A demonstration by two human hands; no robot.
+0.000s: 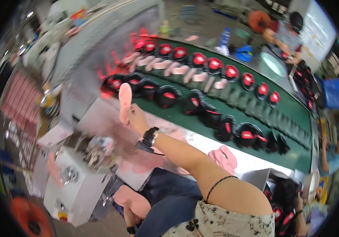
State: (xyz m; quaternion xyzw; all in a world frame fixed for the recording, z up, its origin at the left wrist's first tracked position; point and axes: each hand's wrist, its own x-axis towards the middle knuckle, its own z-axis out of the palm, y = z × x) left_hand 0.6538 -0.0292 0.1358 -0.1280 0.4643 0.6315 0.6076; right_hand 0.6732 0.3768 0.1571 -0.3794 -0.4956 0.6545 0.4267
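Stretched out over the work surface, my right hand (137,119) grips a pink insole (125,96) near one end and holds it upright at the edge of the green conveyor belt (232,152). A watch is on that wrist. Low by my lap, my left hand (128,215) is closed on another pink insole (134,198); whether it is one or a stack I cannot tell. More pink insoles (223,158) lie on the white table ledge near my right arm. Black-and-red shoes (168,96) stand in a row on the belt, close to the raised insole.
Farther across the belt are another row of shoes (198,60) and pink insoles (179,70). At left stands a white machine (76,185) with a knob. A red glow marks the grey housing (118,39). Co-workers sit beyond the belt and at the right.
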